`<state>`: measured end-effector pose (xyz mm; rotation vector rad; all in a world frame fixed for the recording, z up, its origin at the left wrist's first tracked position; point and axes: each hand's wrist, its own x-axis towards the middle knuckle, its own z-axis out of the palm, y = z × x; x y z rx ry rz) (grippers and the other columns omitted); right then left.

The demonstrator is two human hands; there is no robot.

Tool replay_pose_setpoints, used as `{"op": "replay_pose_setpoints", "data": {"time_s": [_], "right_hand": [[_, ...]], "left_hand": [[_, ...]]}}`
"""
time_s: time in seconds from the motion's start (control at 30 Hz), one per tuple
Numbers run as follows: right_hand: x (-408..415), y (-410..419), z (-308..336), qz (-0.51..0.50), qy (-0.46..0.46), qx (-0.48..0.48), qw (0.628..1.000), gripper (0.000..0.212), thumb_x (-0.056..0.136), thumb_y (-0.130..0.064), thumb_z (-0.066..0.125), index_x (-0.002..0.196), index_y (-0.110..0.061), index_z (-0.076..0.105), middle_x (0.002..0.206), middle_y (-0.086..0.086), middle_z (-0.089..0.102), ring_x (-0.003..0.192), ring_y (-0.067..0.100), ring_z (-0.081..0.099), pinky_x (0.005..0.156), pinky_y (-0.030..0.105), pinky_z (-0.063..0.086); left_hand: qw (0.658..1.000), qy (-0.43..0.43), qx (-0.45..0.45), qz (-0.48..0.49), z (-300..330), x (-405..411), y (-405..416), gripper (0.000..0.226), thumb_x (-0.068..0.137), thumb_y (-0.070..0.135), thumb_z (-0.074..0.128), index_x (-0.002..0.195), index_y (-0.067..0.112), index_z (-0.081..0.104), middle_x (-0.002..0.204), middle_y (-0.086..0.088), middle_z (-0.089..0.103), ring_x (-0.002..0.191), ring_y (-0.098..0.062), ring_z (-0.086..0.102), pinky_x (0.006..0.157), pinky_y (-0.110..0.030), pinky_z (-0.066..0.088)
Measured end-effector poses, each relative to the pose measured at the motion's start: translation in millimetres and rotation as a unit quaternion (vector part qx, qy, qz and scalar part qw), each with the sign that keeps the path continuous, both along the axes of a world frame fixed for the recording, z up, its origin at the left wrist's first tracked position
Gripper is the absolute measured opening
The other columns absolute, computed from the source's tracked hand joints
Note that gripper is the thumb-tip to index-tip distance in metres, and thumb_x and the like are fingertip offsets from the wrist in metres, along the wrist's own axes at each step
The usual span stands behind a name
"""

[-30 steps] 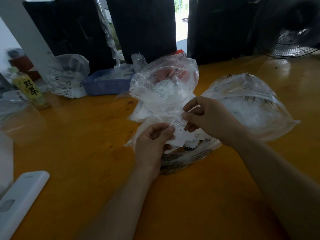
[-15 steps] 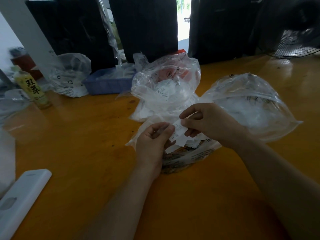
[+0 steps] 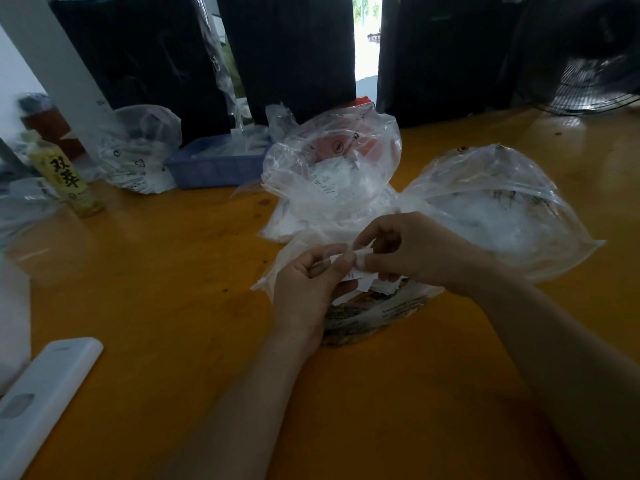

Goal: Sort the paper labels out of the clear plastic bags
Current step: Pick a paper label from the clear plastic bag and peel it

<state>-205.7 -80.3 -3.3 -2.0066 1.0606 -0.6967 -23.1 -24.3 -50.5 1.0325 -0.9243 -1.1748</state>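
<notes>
Pinching a white paper label (image 3: 360, 252) between them, the left hand (image 3: 308, 289) and right hand (image 3: 415, 251) are holding it above a printed plastic bag (image 3: 377, 311) near the bench (image 3: 156, 271) centre. Two inflated clear plastic bags (image 3: 332, 168) (image 3: 502, 202) are lying just behind. A blue tray (image 3: 214, 168) is sitting toward the far edge.

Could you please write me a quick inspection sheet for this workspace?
Surface: orange wooden table, glossy.
Job's things: paper label pinched between both hands; clear bags of labels behind; printed bag under the hands.
Clutter: blue tray, drink bottle, white remote.
Grippers: left hand and right hand, fingers curled on the label.
Cables: nothing seen.
Surroundings: fan, black bags.
</notes>
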Motion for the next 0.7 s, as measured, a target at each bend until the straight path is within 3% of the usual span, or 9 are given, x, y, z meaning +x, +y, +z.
{"op": "replay_pose_setpoints", "data": {"time_s": [0.13,0.3,0.37,0.47,0.53,0.63,0.7], "right_hand": [[-1.6,-2.8,-1.1,-0.016,0.024,-0.100,0.995,0.006,0.092,-0.032,0.076,0.095,-0.030,0.070,0.076,-0.011,0.071,0.070,0.005,0.070,0.067,0.024,0.058],[1.4,-2.3,-4.6,-0.029,0.088,-0.240,0.966,0.005,0.095,-0.031,0.073,0.098,-0.028,0.070,0.080,-0.020,0.064,0.079,-0.009,0.061,0.069,0.005,0.046],[2.1,-2.5,-5.1,-0.038,0.106,-0.267,0.957,0.004,0.096,-0.028,0.070,0.099,-0.025,0.072,0.081,-0.017,0.066,0.074,-0.006,0.061,0.070,0.009,0.049],[3.4,-2.6,-4.7,-0.051,0.117,-0.287,0.949,0.007,0.097,-0.025,0.066,0.098,-0.021,0.072,0.083,-0.009,0.070,0.072,0.004,0.062,0.071,0.023,0.054],[3.9,-2.5,-5.5,-0.050,0.116,-0.286,0.950,0.008,0.098,-0.025,0.065,0.098,-0.020,0.072,0.082,-0.009,0.069,0.072,0.004,0.062,0.071,0.025,0.054],[2.3,-4.3,-6.9,-0.049,0.104,-0.270,0.956,0.010,0.097,-0.026,0.065,0.103,-0.022,0.071,0.082,-0.017,0.066,0.074,-0.002,0.062,0.069,0.013,0.051],[-0.4,-4.9,-6.6,-0.025,0.103,-0.241,0.965,0.013,0.095,-0.027,0.067,0.108,-0.029,0.068,0.083,-0.022,0.064,0.079,-0.005,0.063,0.070,0.007,0.049]], "left_hand": [[1.000,-0.001,-0.002,-0.011,1.2,-0.8,0.1,0.011,0.075,0.028,0.084,0.086,0.028,0.084,0.103,-0.009,0.082,0.099,-0.024,0.079,0.076,-0.027,0.063],[1.000,0.001,-0.003,-0.008,-0.6,-0.4,-0.8,0.012,0.074,0.028,0.084,0.086,0.027,0.085,0.105,-0.006,0.082,0.100,-0.023,0.079,0.079,-0.029,0.064],[1.000,0.010,0.003,-0.005,-1.5,-0.3,-1.6,0.013,0.074,0.026,0.085,0.087,0.025,0.086,0.103,-0.005,0.082,0.098,-0.022,0.079,0.078,-0.028,0.064],[1.000,0.015,0.009,-0.002,-1.9,-0.5,-2.3,0.012,0.075,0.025,0.085,0.087,0.025,0.086,0.102,-0.002,0.082,0.096,-0.020,0.079,0.078,-0.028,0.064],[1.000,0.019,0.009,-0.002,-1.5,-0.5,-2.7,0.013,0.075,0.023,0.085,0.088,0.023,0.085,0.100,-0.002,0.082,0.095,-0.020,0.079,0.077,-0.027,0.064],[1.000,0.024,0.009,0.005,-0.9,-0.3,-3.1,0.028,0.072,0.025,0.086,0.098,0.015,0.082,0.098,-0.003,0.082,0.093,-0.020,0.080,0.075,-0.027,0.063],[1.000,0.018,0.010,0.006,-1.1,0.1,-3.2,0.027,0.071,0.026,0.086,0.097,0.017,0.083,0.101,-0.005,0.082,0.096,-0.023,0.079,0.076,-0.028,0.063]]}}
